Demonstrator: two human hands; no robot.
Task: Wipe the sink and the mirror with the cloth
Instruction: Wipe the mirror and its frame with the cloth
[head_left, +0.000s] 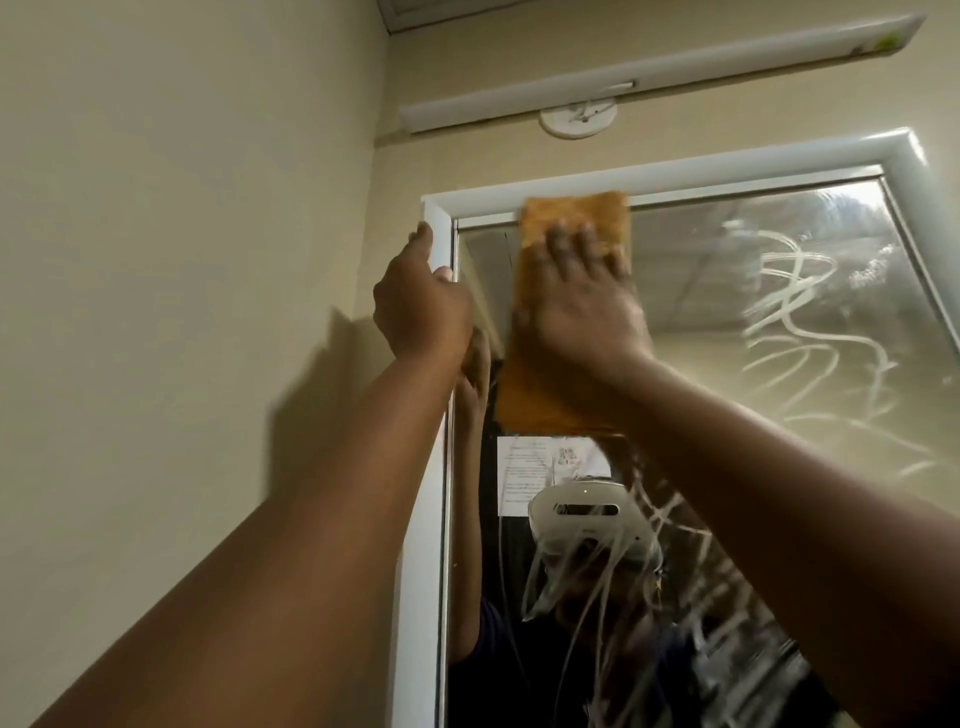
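Two hands raised at the top left corner of the mirror (727, 322). Right hand (582, 291), fingers straight and spread, presses the orange cloth (566, 379) flat against the glass just under the top rail of the white frame (571, 187); the cloth hangs down below the palm. Left hand (421, 296) grips the frame's left edge, fingers curled round it. Pale streaks and squiggles of cleaner mark the glass to the right. A strip light (649, 73) is mounted on the beige wall (182, 260) above.
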